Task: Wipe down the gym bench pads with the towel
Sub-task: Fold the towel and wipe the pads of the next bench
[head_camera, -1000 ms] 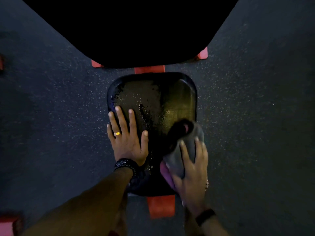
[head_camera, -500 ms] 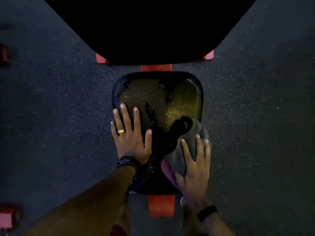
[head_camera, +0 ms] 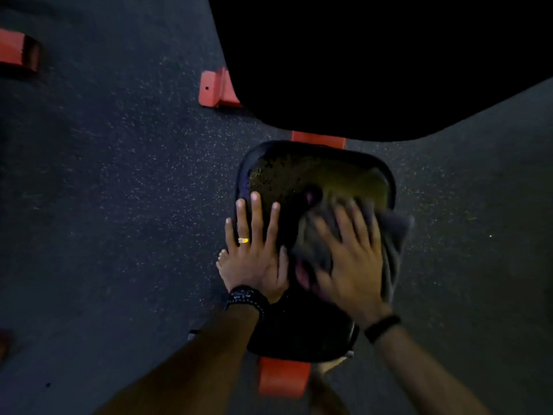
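Observation:
A black seat pad (head_camera: 299,172) of the gym bench lies below me, its surface speckled with wet droplets on the far left part. My left hand (head_camera: 254,250) rests flat on the pad's left side, fingers straight and spread, a ring on one finger. My right hand (head_camera: 350,259), blurred by motion, presses a grey towel (head_camera: 392,235) against the pad's right half with spread fingers. The towel hangs over the pad's right edge. The large black back pad (head_camera: 374,64) fills the top of the view.
Red frame parts of the bench show at the near end (head_camera: 282,378), between the pads (head_camera: 318,142) and at a foot (head_camera: 214,89). Another red piece (head_camera: 18,53) sits far left. Dark speckled rubber floor (head_camera: 119,205) surrounds the bench. A bare foot (head_camera: 223,262) peeks out by my left hand.
My right hand has swept the towel up and leftward across the pad's right half, now spread flatter over it. The view shifted, placing the bench further right. My left hand stays put.

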